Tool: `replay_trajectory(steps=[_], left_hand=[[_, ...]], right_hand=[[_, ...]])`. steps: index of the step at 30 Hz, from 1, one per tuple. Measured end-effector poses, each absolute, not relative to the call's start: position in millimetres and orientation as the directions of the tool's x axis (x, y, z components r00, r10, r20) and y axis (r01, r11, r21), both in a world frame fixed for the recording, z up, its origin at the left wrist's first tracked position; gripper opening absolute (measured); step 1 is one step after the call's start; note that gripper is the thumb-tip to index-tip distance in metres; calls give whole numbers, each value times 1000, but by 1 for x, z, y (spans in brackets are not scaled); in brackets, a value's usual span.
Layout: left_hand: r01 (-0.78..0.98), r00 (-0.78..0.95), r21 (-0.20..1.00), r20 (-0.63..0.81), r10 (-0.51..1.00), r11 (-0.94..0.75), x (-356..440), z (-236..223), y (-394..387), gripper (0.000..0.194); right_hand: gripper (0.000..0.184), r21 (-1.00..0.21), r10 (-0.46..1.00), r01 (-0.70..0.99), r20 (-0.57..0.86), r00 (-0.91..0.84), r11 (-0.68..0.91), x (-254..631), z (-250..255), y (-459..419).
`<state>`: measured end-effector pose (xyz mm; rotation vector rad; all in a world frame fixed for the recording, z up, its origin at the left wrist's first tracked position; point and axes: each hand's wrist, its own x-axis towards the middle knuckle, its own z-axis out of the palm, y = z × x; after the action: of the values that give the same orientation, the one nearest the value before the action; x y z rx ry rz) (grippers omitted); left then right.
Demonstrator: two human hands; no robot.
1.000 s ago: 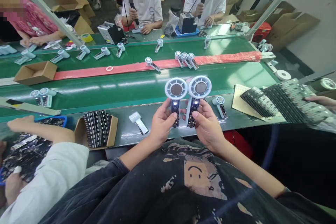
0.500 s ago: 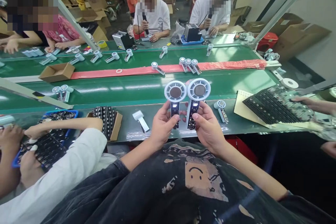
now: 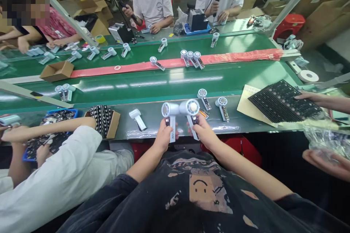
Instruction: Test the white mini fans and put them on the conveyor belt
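My left hand (image 3: 163, 138) grips the handle of a white hand-held fan unit (image 3: 167, 111), its round head tipped away from me. My right hand (image 3: 202, 131) holds a second white fan unit (image 3: 191, 108) by the handle, head beside the first. Both hover low over the near green ledge (image 3: 153, 123). Two more fan units (image 3: 202, 97) (image 3: 222, 105) with exposed circuit boards lie on the ledge just beyond my right hand. A loose white part (image 3: 137, 118) lies to the left of my left hand.
A cardboard box of black boards (image 3: 105, 123) stands left on the ledge. A green conveyor (image 3: 153, 80) carries several fan units and a red strip (image 3: 240, 57). Co-workers sit left, right and across; a tray of black boards (image 3: 281, 102) lies at right.
Both hands dropped from chest height toward the ledge and turned the two fans, so the heads now face away instead of toward me. The camera tilted slightly downward.
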<state>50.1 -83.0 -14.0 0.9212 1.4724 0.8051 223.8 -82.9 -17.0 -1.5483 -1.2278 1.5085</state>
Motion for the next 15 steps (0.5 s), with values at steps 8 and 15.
replay_trajectory(steps=[8, 15], left_hand=[[454, -246, 703, -492, 835, 547, -3, -90, -125, 17], [818, -183, 386, -528, 829, 426, -31, -140, -128, 51]], right_hand=[[34, -735, 897, 595, -439, -51, -326, 231, -99, -116], [46, -600, 929, 785, -358, -92, -154, 247, -161, -116]])
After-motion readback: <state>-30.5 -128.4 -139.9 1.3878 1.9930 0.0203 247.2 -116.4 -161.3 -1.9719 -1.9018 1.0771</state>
